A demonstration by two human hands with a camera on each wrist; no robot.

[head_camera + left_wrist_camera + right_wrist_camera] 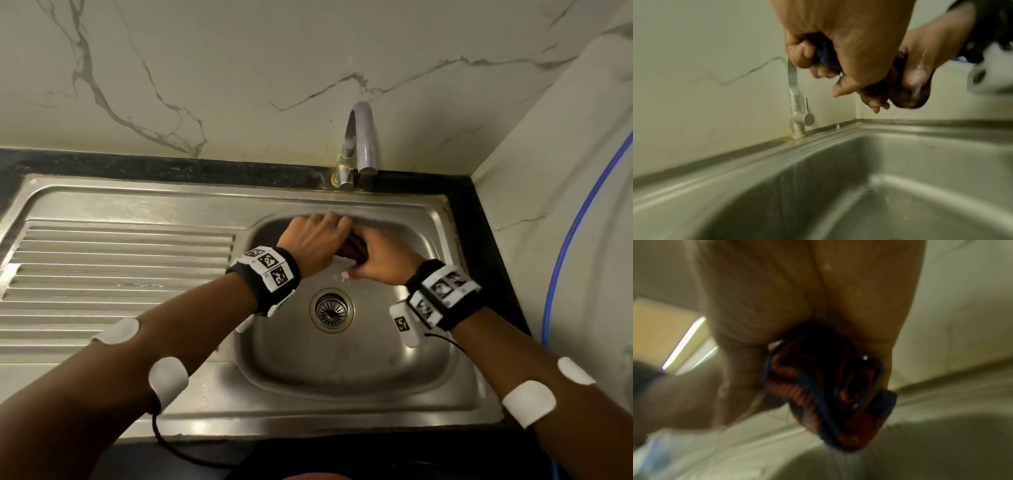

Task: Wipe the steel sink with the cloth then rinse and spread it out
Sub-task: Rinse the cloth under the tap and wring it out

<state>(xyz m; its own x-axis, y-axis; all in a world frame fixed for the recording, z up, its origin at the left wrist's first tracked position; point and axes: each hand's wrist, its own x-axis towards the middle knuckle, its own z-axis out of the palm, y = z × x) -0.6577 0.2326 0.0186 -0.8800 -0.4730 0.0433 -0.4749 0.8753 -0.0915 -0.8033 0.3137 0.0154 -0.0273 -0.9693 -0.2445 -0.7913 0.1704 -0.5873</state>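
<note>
Low in the frame my forearms reach in over the sink's front rim [325,416], and the drain [331,310] sits just below centre, directly under my wrists. Above it, at mid-frame, my left hand [313,245] and right hand [383,262] meet, each with fingers curled tight round one end of the cloth [352,248], which is bunched into a dark red-and-blue roll held clear of the basin floor. I judge this to be wringing after the rinse: I should twist my fists in opposite directions, keep the roll over the drain so drips fall there, and squeeze along its length before opening it out. Beyond, at top centre, the tap [359,137] shows no stream.
</note>
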